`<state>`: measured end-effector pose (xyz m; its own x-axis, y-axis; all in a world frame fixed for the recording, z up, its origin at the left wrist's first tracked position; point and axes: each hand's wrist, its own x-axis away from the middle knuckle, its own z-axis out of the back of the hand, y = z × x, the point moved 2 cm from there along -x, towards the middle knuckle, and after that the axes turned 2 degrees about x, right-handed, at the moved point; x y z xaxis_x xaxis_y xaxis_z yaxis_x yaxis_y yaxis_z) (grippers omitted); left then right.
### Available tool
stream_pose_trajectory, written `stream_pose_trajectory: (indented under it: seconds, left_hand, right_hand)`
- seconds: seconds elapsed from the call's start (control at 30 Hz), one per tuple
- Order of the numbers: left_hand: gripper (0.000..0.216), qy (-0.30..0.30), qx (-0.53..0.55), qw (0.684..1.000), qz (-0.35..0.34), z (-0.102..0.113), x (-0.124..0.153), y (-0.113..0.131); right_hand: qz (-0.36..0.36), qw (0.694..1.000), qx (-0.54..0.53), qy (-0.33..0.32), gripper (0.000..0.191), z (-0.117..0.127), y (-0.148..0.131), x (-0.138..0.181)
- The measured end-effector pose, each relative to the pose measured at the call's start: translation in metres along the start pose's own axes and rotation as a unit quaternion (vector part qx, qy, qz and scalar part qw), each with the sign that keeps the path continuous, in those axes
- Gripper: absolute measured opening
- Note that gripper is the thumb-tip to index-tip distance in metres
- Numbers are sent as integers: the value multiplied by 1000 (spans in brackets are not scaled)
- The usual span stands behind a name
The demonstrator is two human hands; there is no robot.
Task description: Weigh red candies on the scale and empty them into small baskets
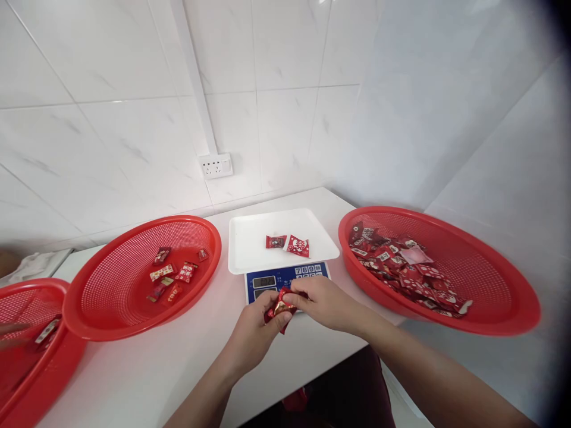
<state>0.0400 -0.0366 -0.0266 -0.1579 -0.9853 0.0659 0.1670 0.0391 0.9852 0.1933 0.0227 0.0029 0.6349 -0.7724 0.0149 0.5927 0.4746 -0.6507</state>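
Both my hands meet in front of a digital scale (285,276) with a blue panel. My left hand (254,333) is closed around shiny red-and-gold wrapped candies (284,304); how many there are is hard to make out. From the right, the fingers of my right hand (323,303) pinch the same candies. Two red wrapped candies, a small one (276,242) and a wider one (298,246), lie on the scale's white tray (250,238). Part of the keypad and display is covered by my hands.
On the right, a red plastic basket (499,297) holds many red candy packets (414,273). Another red basket (111,267) at left has several candies. At the far left edge, a person's blurred hand (13,336) reaches into a third basket (53,368). A socket (216,166) is on the tiled wall.
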Motion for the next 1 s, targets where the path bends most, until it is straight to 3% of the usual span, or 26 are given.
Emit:
stream_pose_trajectory:
  seconds: [0.13,0.3,0.53,0.6,0.7,0.8,0.9,1.0]
  left_hand:
    - [30,7,68,998,16,2,-2,0]
    - [40,14,134,991,12,2,-5,-1]
    - [42,83,162,983,5,13,-1,-5]
    - [42,84,157,984,6,15,1,-6]
    - [40,78,145,986,8,18,5,-8]
    - [37,73,129,989,13,22,9,-10]
    - [35,71,107,992,18,29,15,-13]
    - [35,73,67,995,23,35,21,-17]
  right_hand:
    - [-2,991,-130,18,41,0,4,3]
    - [-47,947,-318,0,47,-11,10,-3]
    - [-126,877,-450,111,41,-7,22,-27]
    - [-136,891,-419,113,34,-5,23,-29]
    - [-135,938,-298,111,30,3,23,-22]
    - [-107,968,-162,158,31,26,30,-2]
    - [-123,965,-19,232,31,66,55,27]
    - [-220,946,130,202,33,102,99,58]
